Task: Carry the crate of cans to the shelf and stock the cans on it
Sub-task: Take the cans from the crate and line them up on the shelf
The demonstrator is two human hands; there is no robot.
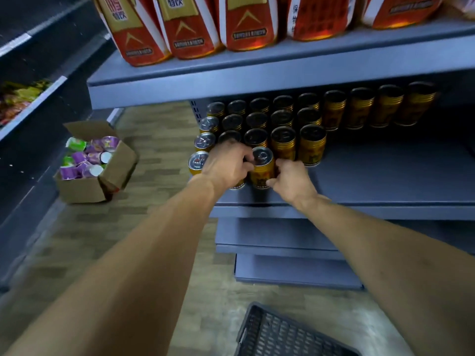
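Head view, single frame: both your hands are at the front edge of the grey shelf [372, 176], working the same gold can [262, 167]. Your left hand [226, 167] has its fingers curled over the can's left side near the silver lid; it also lies across a neighbouring can, and you cannot tell from this angle whether it holds that one too. Your right hand [290, 179] pinches the gold can low on its right side, thumb on the label, fingers curled round behind. The can stands upright on the shelf, in the front row, just in front of the block of stocked cans [282, 119], which runs back in rows towards the dark rear of the shelf. To the right of that block the shelf surface is bare. On the shelf above sit red and gold packs [244, 24]. At the bottom of the frame, on the wood-pattern floor [154, 140], you see one corner of the dark mesh crate [277, 335]; its contents are out of sight. Left of the shelving, on the floor, an open cardboard box [84, 186] holds purple and green cups [87, 160].
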